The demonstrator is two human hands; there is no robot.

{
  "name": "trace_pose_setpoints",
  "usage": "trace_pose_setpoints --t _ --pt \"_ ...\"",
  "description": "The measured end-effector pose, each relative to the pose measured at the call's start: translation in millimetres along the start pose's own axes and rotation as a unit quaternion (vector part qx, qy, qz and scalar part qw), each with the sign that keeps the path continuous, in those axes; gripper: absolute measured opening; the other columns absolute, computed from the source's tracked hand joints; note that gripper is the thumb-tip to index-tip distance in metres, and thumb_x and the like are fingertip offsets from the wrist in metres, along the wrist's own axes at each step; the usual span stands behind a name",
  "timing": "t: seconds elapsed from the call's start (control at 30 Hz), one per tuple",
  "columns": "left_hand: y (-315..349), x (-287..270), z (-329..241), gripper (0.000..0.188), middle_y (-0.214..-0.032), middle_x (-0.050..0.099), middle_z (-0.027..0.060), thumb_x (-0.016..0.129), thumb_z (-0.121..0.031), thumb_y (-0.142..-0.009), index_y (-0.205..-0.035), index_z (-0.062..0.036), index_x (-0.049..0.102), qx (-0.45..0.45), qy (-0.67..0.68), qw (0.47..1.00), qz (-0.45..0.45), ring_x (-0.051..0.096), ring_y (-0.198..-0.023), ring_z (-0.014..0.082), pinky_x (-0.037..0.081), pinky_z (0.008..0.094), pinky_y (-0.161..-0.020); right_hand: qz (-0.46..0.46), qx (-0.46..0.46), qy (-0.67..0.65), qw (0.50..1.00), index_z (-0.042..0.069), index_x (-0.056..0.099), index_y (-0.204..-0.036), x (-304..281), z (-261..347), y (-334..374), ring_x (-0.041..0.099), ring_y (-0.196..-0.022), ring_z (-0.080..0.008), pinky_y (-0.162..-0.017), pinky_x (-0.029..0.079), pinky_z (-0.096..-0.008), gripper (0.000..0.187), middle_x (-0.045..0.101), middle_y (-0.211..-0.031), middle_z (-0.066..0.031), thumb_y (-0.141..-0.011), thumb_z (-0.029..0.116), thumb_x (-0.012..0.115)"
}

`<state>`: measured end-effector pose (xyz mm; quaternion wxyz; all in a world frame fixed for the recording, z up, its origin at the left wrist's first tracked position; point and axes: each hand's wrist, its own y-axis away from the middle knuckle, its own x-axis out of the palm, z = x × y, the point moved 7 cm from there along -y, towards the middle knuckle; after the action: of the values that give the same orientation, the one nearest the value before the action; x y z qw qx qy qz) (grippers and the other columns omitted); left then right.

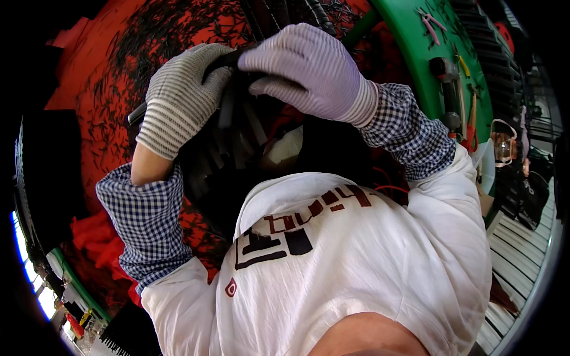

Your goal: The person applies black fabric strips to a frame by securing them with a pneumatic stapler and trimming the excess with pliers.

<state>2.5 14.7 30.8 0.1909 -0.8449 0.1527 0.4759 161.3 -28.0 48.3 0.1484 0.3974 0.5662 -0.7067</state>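
My left hand [181,98], in a grey-and-white striped knit glove, is closed round a black strip [222,61] between thumb and fingers. From the other side comes my right hand [309,71], in a pale lavender striped glove. Its fingers and thumb are bent together at the strip's right end, and the fingertips are slightly blurred. A dark rod end [137,113] sticks out beside my left wrist. Below the hands, in deep shadow, are several dark, narrow strips [254,123]; their lower ends are hard to make out.
Red sheeting [98,127] strewn with small black pieces [142,44] spreads at the left and far side. On the right, a green table [409,26] bears pink-handled pliers [431,28], a power tool [444,70] and other hand tools. A clear container [503,145] stands beyond its edge.
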Motion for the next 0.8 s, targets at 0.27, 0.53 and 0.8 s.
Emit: trace_pose_setpoints --t 0.27,0.53,0.8 --pt "2 -5 -5 0.033 -0.113 0.070 0.0177 0.064 -0.015 -0.089 -0.121 -0.0048 0.067 -0.029 -0.055 0.998 0.026 0.069 -0.103 0.0341 0.054 0.0402 -0.091 0.056 0.073 -0.114 0.989 0.013 0.071 -0.106 13 -15 -21 0.068 -0.090 -0.0241 -0.084 0.055 -0.0362 0.023 0.068 -0.099 -0.0048 -0.089 0.029 0.070" --pt "5 4 -1 0.034 -0.111 0.071 0.0166 0.065 -0.023 -0.092 -0.121 -0.0061 0.067 -0.021 -0.066 0.997 0.017 0.070 -0.101 0.0333 0.055 0.0407 -0.089 0.143 0.122 -0.313 0.931 0.003 0.067 -0.108 -6 -15 -36 0.065 -0.089 -0.0300 -0.080 0.054 -0.0372 0.020 0.066 -0.098 -0.0119 -0.090 0.013 0.069" --pt "3 2 -4 0.035 -0.111 0.071 0.0155 0.067 -0.027 -0.092 -0.120 -0.0052 0.067 -0.027 -0.074 0.997 0.004 0.070 -0.101 0.0327 0.055 0.0403 -0.088 0.028 0.049 -0.243 0.968 0.005 0.068 -0.102 -2 -15 -30 0.064 -0.080 -0.0278 -0.068 0.055 -0.0350 0.018 0.066 -0.090 -0.0104 -0.087 0.015 0.071"
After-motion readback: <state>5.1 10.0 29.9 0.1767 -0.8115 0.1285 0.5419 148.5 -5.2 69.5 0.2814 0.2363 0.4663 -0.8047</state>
